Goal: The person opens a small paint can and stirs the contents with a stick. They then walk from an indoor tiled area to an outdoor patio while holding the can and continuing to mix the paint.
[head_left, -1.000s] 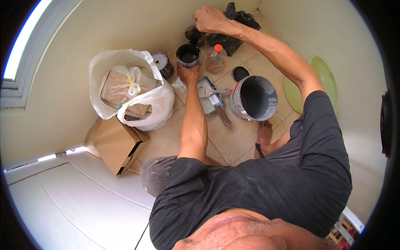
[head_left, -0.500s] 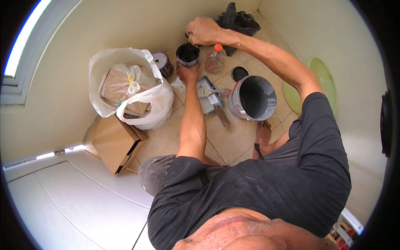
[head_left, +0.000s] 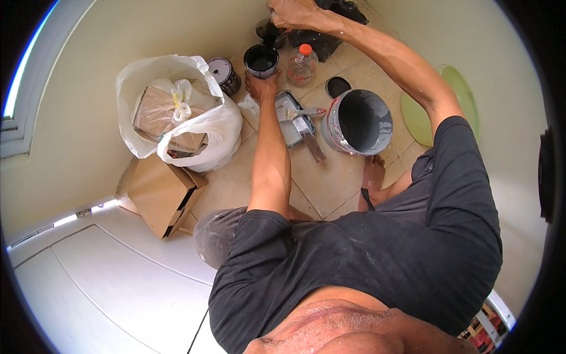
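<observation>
So, left to right: the brown cardboard box [head_left: 156,194] and the big white plastic bag [head_left: 221,138] sit left of the small round open can of black liquid [head_left: 262,73], looks like paint. The squat dark tin with a pale lid [head_left: 221,71] is just left of that can too.

My left hand [head_left: 261,87] is wrapped around the can's near side, fingers curled on it. Can't tell if the can is resting on the floor.

What just changed: my right hand [head_left: 292,13] was down by the can's rim half a second ago, now it's lifted above and beyond it. Fingers look curled closed; can't tell what's in them, though something dark shows between hand and can. I'd call that mid-step, with the left hand just steadying.

Right of the can: the grey tray [head_left: 283,105] with a red-and-grey-handled paintbrush [head_left: 309,111] across it, the clear plastic bottle with an orange cap [head_left: 301,66], then the large grey-smeared bucket [head_left: 333,131], and furthest right the pale green round disc [head_left: 454,106].
</observation>
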A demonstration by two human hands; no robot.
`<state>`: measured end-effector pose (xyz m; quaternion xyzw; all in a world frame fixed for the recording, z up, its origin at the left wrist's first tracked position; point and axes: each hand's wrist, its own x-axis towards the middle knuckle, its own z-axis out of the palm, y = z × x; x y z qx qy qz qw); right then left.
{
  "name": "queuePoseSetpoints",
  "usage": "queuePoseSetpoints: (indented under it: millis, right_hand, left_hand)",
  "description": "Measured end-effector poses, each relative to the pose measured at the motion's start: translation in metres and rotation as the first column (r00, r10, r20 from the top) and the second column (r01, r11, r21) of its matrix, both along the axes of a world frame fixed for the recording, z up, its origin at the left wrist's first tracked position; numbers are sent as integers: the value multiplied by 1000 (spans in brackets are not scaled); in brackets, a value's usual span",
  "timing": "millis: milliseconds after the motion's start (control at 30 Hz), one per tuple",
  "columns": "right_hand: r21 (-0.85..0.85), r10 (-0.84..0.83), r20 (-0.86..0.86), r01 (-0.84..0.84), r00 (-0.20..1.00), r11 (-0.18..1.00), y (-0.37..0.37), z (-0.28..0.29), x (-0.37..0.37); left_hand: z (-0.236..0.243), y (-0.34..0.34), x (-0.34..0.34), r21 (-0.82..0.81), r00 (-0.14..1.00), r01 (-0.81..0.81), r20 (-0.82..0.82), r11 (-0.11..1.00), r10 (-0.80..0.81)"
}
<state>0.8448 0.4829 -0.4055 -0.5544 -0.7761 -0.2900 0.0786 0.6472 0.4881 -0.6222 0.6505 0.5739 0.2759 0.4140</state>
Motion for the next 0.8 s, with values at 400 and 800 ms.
queuePoseSetpoints:
  millis: [400, 800]
  right_hand:
    - [-259, -199, -432, 90, 880, 962, 2, 19, -37]
    - [-343, -228, -512, 46, 829, 938, -1, 11, -44]
  left_hand:
    - [-2, 1, -2, 6, 1000, 4, -15, 1000, -4]
    - [1, 6, -10, -14, 999, -3, -37, 1000, 2]
